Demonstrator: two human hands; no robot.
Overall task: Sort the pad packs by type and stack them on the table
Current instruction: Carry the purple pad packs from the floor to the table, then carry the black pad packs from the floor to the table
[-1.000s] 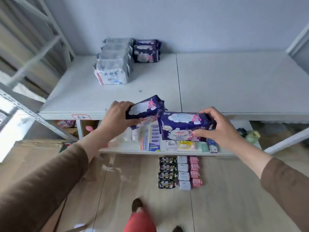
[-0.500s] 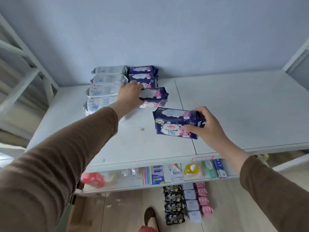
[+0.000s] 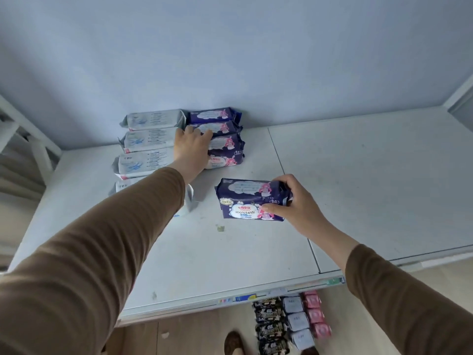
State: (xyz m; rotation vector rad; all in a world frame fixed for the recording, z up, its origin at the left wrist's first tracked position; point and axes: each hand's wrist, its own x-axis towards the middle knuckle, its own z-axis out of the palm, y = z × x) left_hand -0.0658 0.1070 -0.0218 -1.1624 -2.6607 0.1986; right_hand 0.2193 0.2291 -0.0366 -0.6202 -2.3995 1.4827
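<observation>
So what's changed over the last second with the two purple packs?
The left hand carried its purple pack from the table's front edge to the back and set it at the front of the purple row, where it rests on the pack. The right hand brought the other purple pack over the table, grip unchanged. The white packs stayed put.

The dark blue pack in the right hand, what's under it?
Below the dark blue pack held by the right hand only bare table shows. Whether it touches the table or hovers cannot be told; the spot directly beneath is covered.
</observation>
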